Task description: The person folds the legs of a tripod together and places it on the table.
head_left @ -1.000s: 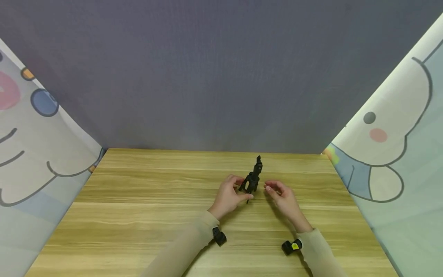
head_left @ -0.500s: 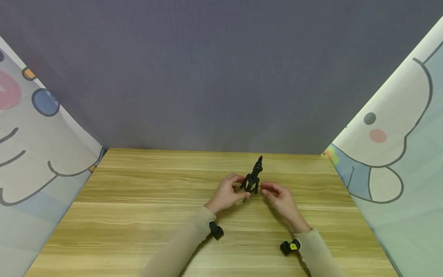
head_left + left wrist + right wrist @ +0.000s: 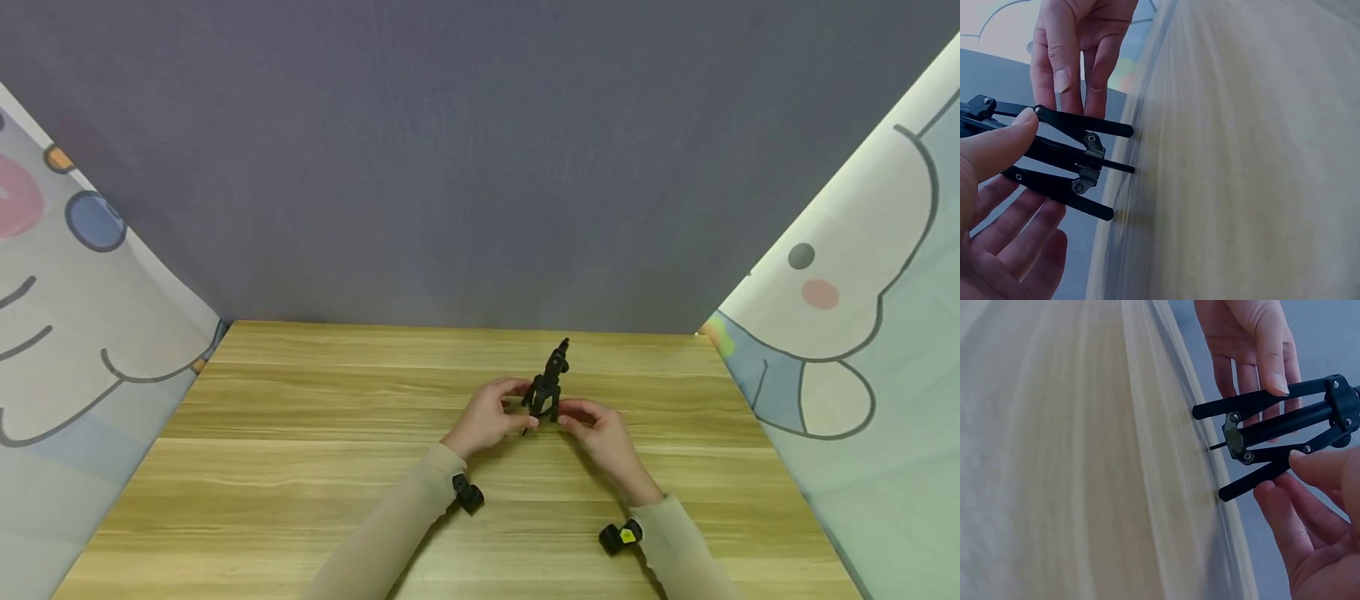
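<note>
A small black tabletop tripod [image 3: 552, 377] stands upright between the hands, slightly tilted, with its legs partly spread. My left hand [image 3: 487, 419] grips a leg on its left side; thumb and fingers lie on either side of that leg. From the right, my right hand [image 3: 606, 437] pinches another leg between thumb and fingers. The right wrist view shows the right thumb [image 3: 1319, 465] on the leg near a pivot. Metal hinge brackets [image 3: 1088, 178] join the legs low on the centre column. The leg tips [image 3: 1124, 130] are close over the tabletop.
The wood-grain table [image 3: 300, 417] ends at a dark grey fabric wall [image 3: 480, 167] behind. Cartoon-printed curtains [image 3: 840, 292] hang at both sides. A small black camera sits on each wrist, such as the left wrist camera [image 3: 468, 493].
My right hand has moved left from beside the tripod to its leg and now pinches it. The tripod has turned a little, and its lower end has shifted slightly left with the left hand.
</note>
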`<state>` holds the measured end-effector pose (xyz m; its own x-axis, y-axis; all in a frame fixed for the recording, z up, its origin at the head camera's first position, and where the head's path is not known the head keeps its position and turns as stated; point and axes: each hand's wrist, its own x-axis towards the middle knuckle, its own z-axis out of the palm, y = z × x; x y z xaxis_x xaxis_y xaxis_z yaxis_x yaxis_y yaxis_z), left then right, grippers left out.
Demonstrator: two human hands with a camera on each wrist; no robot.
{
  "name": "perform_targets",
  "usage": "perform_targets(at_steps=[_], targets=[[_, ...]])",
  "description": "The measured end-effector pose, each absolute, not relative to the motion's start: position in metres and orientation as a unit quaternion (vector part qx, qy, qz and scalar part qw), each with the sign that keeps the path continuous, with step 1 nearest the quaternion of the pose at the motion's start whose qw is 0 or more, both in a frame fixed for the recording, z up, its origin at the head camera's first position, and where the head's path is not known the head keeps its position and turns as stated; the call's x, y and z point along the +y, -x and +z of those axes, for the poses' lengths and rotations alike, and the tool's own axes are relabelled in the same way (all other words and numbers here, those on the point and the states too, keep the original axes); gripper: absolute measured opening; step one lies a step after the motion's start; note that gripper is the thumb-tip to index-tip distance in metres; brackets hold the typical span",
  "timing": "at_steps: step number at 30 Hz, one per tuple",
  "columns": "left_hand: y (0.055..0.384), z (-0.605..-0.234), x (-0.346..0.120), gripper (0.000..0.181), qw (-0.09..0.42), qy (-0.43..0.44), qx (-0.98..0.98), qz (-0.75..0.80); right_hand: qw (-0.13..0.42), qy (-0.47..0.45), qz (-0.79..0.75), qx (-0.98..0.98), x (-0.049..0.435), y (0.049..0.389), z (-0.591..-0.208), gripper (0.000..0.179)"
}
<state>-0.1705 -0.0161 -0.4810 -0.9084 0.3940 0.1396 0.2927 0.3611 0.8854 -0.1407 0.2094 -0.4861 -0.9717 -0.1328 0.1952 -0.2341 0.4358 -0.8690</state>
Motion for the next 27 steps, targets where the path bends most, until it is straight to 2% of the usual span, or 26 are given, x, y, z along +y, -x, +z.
perform_targets(at_steps=[19,27], targets=[[0.171,-0.482,-0.020,0.058,0.067,-0.208,0.812,0.541,0.023,-0.126,0.535,-0.835,0.210,0.144,-0.484,0.021],[0.170,-0.483,-0.020,0.059,0.060,-0.207,0.823,0.525,0.031,-0.114,0.542,-0.832,0.218,0.146,-0.465,0.023]])
